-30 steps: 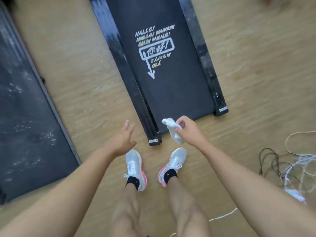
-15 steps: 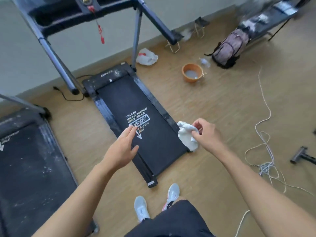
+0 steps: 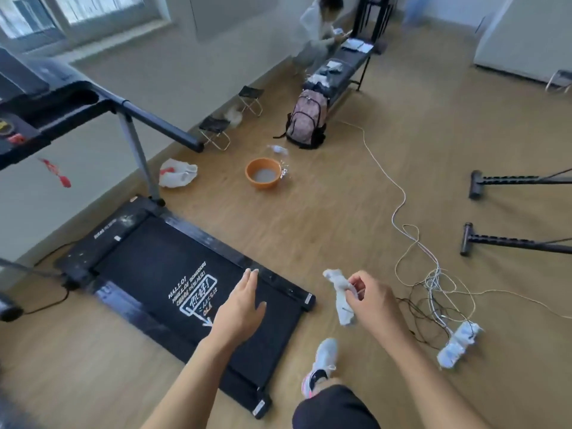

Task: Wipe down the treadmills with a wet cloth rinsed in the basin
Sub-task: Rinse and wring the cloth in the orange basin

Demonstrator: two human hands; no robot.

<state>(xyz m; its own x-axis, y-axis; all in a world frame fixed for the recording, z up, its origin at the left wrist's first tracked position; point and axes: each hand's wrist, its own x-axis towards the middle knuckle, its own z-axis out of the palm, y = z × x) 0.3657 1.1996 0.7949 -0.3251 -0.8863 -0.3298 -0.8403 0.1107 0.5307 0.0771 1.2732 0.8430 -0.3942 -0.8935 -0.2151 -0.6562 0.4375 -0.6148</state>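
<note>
Here, our right hand (image 3: 370, 300) pinched the white cloth (image 3: 342, 301) low in the middle of the frame, fingers curled tight on it. Our left hand (image 3: 240, 308) was flat over the black treadmill (image 3: 148, 267), fingers straight, holding nothing. The orange basin (image 3: 263, 174) sat on the floor higher up.

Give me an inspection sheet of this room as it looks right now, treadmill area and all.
Surface: wooden floor; black treadmill belt with white lettering.
Job's things: white cloth bunched, held off the belt; orange basin on the floor beyond the treadmill, greyish liquid inside.
Clutter: plastic bag, backpack, folding stool.
Grippers: left hand open over the belt; right hand pinches the cloth.
Cables: white cable runs into a tangle by the power strip.
Surroundings: seated person beside a black bench.
</note>
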